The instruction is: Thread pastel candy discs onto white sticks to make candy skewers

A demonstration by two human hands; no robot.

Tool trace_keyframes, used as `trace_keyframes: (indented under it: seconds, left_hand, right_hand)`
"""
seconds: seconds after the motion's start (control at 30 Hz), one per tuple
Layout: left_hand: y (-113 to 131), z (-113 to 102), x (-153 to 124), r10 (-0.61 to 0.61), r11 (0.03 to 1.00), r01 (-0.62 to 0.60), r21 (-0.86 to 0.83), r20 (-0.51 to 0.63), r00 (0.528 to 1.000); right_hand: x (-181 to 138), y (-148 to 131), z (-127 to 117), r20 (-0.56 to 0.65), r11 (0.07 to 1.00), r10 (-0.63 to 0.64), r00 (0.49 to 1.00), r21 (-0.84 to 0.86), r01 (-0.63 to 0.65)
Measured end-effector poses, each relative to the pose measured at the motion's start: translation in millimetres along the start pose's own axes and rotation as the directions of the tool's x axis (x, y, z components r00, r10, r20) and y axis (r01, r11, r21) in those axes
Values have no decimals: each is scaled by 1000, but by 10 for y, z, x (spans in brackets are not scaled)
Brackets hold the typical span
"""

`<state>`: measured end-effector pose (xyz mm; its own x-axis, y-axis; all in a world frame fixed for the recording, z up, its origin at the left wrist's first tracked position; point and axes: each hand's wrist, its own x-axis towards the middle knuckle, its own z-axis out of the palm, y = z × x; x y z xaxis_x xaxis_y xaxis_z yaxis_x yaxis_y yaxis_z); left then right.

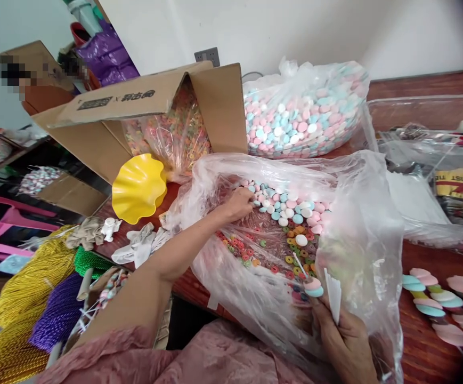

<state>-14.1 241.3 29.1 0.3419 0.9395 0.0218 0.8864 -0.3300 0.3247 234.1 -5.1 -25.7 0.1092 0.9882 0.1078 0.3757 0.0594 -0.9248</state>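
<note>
Hands curled, right around white sticks

The head camera looks forward and down; the plastic sheeting lies near, the wall beyond

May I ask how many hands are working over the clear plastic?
2: the left hand is at the pastel discs; the right hand, lower right, holds white sticks.
</note>
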Motion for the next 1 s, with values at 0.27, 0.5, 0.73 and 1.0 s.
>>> trace_keyframes:
  seconds: [0.27,0.5,0.73,1.0]
  left_hand:
    - [-112,16,138,257,947,-249,202,-9,966]
    - [-178,102,118,223,958,-223,179,18,975]
    - [-182,174,267,197,967,-189,172,-33,980]
    - [-101,89,140,192,971,-192,145,14,981]
  right_hand:
    - [-1,4,24,51,1000,-6,999,-27,7]
    - [-18,-29,-2,79,997,-55,995,-49,59]
    - [36,-78,56,63,991,-120,991,-56,124]
    - [16,-41,20,71,992,-107,992,-54,110]
